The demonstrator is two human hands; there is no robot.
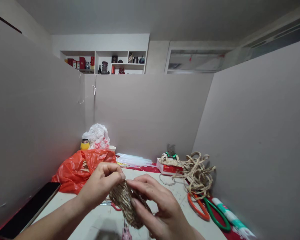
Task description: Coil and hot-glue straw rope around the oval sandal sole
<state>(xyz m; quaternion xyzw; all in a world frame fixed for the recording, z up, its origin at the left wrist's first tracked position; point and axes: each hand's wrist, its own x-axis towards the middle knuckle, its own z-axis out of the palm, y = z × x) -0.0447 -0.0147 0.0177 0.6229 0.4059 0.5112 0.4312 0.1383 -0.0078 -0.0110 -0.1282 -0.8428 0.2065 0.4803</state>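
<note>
A small woven straw piece (pixel 125 206), brown and coarse in texture, is held up over the table between both hands. My right hand (pixel 162 208) grips its right side, thumb in front and fingers along the upper edge. At the top corner of the piece, the thumb and forefinger of my left hand (pixel 106 181) are pinched together; whatever fine strand may be between them is too small to see. Below and behind the piece lie red-handled scissors (pixel 115 207), partly covered. A pink-handled tool (pixel 126 232) shows at the bottom edge, its tip pointing up.
Right: a heap of braided straw rope (pixel 198 173), orange (pixel 198 208) and green (pixel 217 216) looped handles, and a plastic-wrapped roll (pixel 233 218). Behind: a red-white box (pixel 168 168) and translucent sticks (pixel 135 160). Left: a red plastic bag (pixel 72 170) and a phone (pixel 30 211). Grey partitions (pixel 145 113) enclose the table.
</note>
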